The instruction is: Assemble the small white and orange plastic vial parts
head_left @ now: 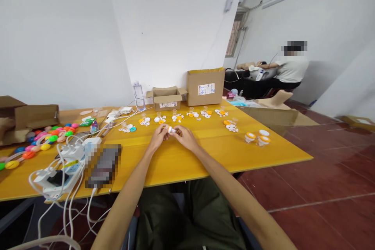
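Over the middle of the table, my left hand (pixel 160 137) is closed around a small white plastic part (pixel 170 129). The fingers of my right hand (pixel 185 137) pinch the same part from the right; its exact kind is too small to tell. Beyond my hands, small piles of white and orange plastic pieces lie in a row, among them a pile (pixel 177 117) with a clear cup. A teal disc (pixel 133 129) lies in the leftmost pile. On the right stand clear cups with orange-and-white lids, such as this lidded cup (pixel 250 137).
An open small carton (pixel 166 98) and a larger cardboard box (pixel 205 86) stand at the back, beside a water bottle (pixel 138 95). Left are a phone (pixel 104 165), power strips (pixel 63 175) with tangled cables, and colourful balls (pixel 45 147). A person (pixel 293 68) sits far right.
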### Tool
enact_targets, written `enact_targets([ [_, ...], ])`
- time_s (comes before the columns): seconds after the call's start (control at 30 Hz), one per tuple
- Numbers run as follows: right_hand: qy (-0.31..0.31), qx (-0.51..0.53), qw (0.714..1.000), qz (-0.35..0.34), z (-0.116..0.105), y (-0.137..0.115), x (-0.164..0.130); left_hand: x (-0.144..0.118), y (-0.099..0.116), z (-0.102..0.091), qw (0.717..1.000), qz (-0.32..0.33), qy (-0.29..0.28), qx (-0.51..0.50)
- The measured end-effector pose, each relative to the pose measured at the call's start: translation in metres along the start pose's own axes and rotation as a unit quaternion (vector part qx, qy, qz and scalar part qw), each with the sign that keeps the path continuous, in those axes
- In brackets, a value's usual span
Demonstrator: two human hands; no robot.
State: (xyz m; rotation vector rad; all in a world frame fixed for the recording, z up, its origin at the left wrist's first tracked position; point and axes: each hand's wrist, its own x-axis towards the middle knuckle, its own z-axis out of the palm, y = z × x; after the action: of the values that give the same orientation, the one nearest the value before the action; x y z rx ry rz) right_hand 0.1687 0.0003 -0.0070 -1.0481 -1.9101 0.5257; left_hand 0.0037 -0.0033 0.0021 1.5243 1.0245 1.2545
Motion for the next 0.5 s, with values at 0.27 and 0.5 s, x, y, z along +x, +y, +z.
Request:
enact_targets([
  [0.27,0.006,-0.001,1.000,-0.018,0.0009,0.0030,-0.0005,0.0003,-0.0010,-0.0007,0.999,-0.004,0.016,0.030],
  [0.5,0.008,-0.006,0.999,-0.035,-0.0001,0.0025,-0.0020,-0.0018,0.0028,-0.0005,0.997,0.000,0.030,0.065],
])
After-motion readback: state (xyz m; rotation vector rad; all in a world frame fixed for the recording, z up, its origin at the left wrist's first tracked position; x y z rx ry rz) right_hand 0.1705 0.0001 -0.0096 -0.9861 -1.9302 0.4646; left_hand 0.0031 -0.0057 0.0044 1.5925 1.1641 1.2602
